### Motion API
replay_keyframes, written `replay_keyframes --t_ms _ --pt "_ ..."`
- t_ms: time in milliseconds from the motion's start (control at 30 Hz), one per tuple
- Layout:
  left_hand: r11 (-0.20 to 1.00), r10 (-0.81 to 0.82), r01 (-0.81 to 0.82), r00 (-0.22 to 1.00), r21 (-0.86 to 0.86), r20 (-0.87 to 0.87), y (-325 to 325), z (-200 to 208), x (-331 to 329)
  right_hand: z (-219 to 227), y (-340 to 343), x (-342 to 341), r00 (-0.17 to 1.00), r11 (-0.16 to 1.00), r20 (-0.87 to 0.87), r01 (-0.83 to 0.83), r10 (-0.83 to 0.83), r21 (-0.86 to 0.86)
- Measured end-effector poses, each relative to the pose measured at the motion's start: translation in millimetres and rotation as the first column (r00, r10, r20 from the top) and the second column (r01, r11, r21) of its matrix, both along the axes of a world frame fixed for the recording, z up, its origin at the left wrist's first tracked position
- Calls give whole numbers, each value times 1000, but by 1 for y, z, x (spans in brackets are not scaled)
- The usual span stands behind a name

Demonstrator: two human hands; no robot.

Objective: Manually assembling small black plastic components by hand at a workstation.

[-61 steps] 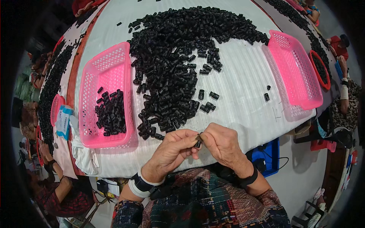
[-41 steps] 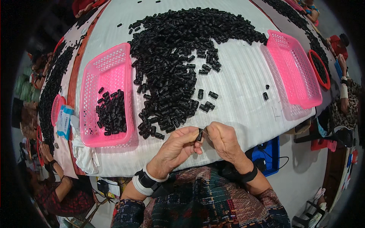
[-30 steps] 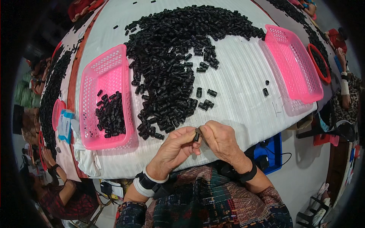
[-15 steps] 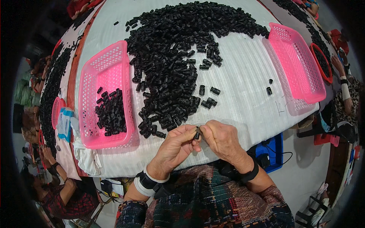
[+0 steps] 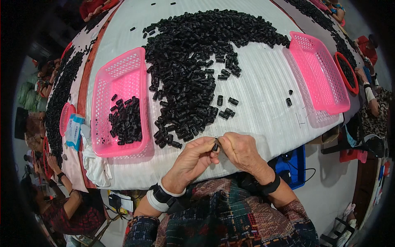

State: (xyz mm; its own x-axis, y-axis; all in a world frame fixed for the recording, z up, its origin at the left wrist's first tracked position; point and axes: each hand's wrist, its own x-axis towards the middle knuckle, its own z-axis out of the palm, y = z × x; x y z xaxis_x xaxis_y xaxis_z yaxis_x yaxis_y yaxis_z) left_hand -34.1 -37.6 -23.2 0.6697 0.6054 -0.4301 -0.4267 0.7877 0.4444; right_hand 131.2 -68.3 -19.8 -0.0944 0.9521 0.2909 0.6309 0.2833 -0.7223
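My left hand pinches a small black cord lock between thumb and fingertips, just over the table's near edge. Close against it, my right hand is closed, its thumb and curled forefinger meeting at the piece. Whatever the right fingers grip is too small and covered to make out. Beyond both hands spreads a large heap of black cord locks. A few loose ones lie at its right side.
A pink basket partly filled with cord locks stands on the left. Another pink basket stands on the right. A white cloth and a blue-and-white packet lie at the left. A blue crate is below the table. Other people sit on both sides.
The view has shifted slightly, so the heap and left basket appear a little lower and further right. Both hands keep the same pinch at the cord lock.
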Motion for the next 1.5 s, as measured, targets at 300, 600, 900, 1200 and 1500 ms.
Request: replay_keyframes --t_ms 300,600,900,1200,1500 --pt "1000 -16 17 1000 14 -21 4 1 7 2 -3 6 942 986 -327 19 -73 -165" --pt "999 -41 42 999 19 -21 3 1 4 4 -2 1 989 998 -142 35 -41 -48" --pt "1000 -5 5 1000 -2 -18 4 -2 1 -4 1 -2 998 999 -54 42 -40 32" --pt "1000 5 -5 1000 12 -6 5 0 1 3 0 12 992 986 14 -125 124 109" --pt "997 25 -30 998 73 62 -2 29 -1 34 -13 -5 996 844 -88 58 -12 533"
